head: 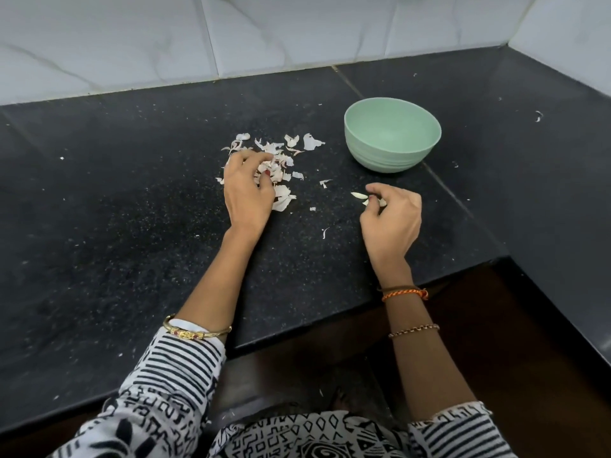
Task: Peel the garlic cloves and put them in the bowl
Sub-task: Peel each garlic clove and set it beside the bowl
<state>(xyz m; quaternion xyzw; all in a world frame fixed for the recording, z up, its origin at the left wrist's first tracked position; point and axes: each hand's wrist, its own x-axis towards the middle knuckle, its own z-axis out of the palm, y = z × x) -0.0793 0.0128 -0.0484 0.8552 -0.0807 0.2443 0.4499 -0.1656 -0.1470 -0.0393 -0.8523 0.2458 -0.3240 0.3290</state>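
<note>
A pale green bowl (392, 135) stands on the black stone counter (132, 200), right of centre; what lies inside it is hidden by its near wall. A pile of garlic skins (277, 153) is spread to its left. My left hand (248, 190) reaches into that pile with fingers curled over the scraps; whether they hold a clove is hidden. My right hand (391, 219) is just in front of the bowl and pinches a pale garlic clove (360, 196) at its fingertips, close to the counter.
The counter forms an L, with a raised black ledge (545, 180) along the right side and white marble-look tiles (231, 38) behind. Small skin flakes (325, 183) lie scattered between my hands. The counter's front edge (330, 325) runs under my forearms.
</note>
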